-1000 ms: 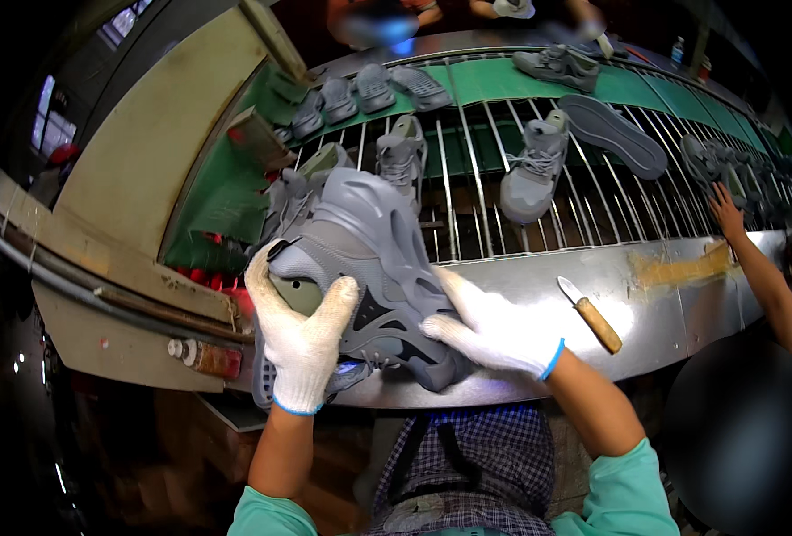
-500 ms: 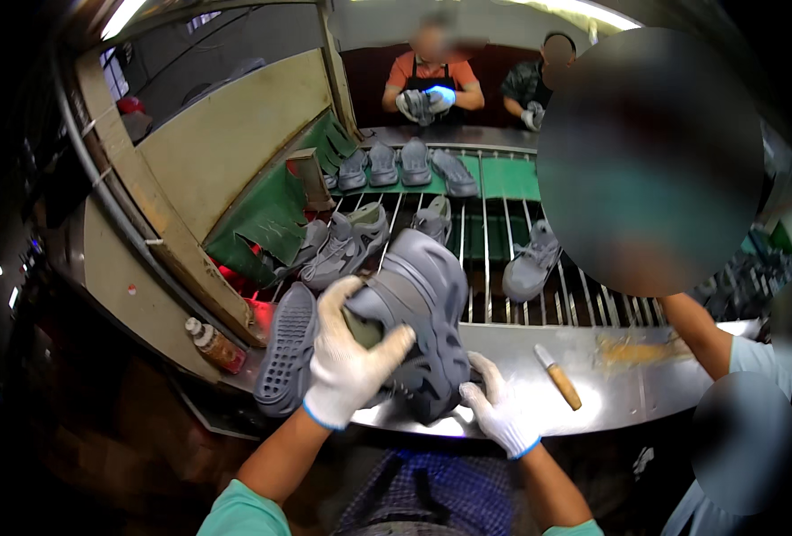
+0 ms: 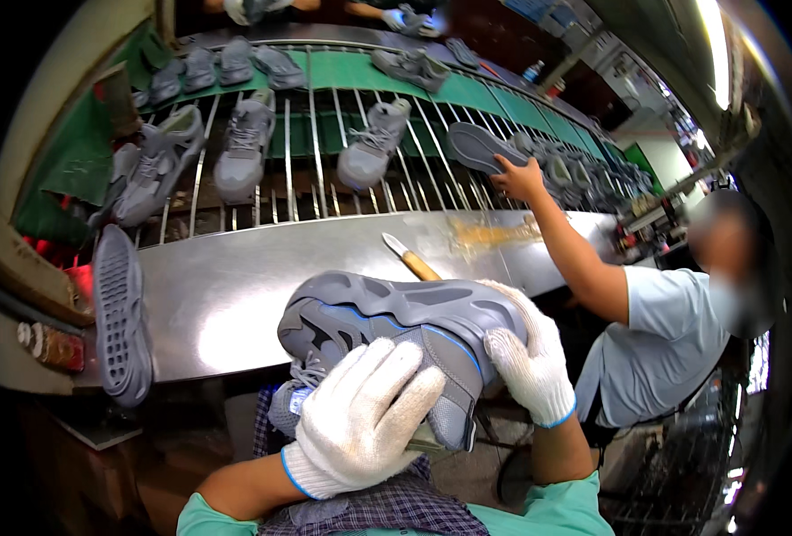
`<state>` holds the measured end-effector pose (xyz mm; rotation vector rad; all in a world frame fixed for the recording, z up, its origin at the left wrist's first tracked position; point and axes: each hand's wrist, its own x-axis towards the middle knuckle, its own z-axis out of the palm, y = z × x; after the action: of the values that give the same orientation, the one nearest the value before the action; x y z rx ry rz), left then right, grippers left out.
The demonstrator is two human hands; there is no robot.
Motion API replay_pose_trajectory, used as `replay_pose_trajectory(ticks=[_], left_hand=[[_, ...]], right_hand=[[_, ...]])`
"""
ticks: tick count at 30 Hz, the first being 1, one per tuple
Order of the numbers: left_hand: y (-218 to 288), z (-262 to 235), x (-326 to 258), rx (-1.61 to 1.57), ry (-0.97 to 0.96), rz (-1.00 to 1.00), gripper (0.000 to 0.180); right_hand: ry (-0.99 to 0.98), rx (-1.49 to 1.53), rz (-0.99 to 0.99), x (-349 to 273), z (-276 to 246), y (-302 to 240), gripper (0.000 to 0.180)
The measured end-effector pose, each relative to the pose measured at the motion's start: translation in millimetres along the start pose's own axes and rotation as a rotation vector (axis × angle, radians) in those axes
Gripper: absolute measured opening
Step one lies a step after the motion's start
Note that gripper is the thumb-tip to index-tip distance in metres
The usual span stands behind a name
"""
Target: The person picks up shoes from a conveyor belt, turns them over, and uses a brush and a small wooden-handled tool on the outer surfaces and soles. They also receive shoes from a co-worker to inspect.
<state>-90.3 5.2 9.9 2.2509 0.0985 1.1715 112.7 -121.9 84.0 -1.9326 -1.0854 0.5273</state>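
A grey sneaker (image 3: 391, 299) is between my hands above my lap, turned over with its thick sole uppermost. Its toe points left, and a thin blue line runs where upper and sole meet. My left hand (image 3: 360, 415), in a white knit glove, lies along the upper near the laces and opening. Also gloved, my right hand (image 3: 534, 357) wraps round the heel end, fingers behind and thumb in front. Beyond the sneaker, a short knife with a wooden handle (image 3: 423, 268) rests on the metal bench (image 3: 235, 295).
A loose grey sole (image 3: 121, 317) stands at the bench's left end, near a bottle (image 3: 56, 347). Behind the bench, a barred conveyor (image 3: 311, 152) carries several sneakers and soles. At right, a co-worker's hand (image 3: 523, 179) grips another sole (image 3: 476, 147).
The sneaker has come down toward me and turned sideways, sole up. My right hand has taken its heel end; my left has shifted onto the upper. The view has swung right.
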Motion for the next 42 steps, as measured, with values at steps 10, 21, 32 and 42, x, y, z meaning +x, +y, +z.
replay_pose_trajectory(ticks=[10, 21, 32, 42], left_hand=[[-14.1, -2.1, -1.9, 0.033, 0.036, 0.111, 0.049], [-20.5, -2.9, -14.3, 0.036, -0.019, 0.193, 0.027], [-24.9, -3.7, -13.1, 0.085, -0.071, 0.180, 0.025], [-29.8, 10.1, -20.2, 0.144, -0.157, 0.225, 0.028]], right_hand=[[0.015, -0.270, 0.062, -2.4, 16.2, -25.1, 0.053], [-0.170, -0.511, 0.092, -3.9, 22.6, -9.3, 0.050], [0.263, -0.249, -0.176, -31.2, 54.1, 36.6, 0.042], [0.031, -0.481, -0.029, -16.7, 55.3, 37.1, 0.046]])
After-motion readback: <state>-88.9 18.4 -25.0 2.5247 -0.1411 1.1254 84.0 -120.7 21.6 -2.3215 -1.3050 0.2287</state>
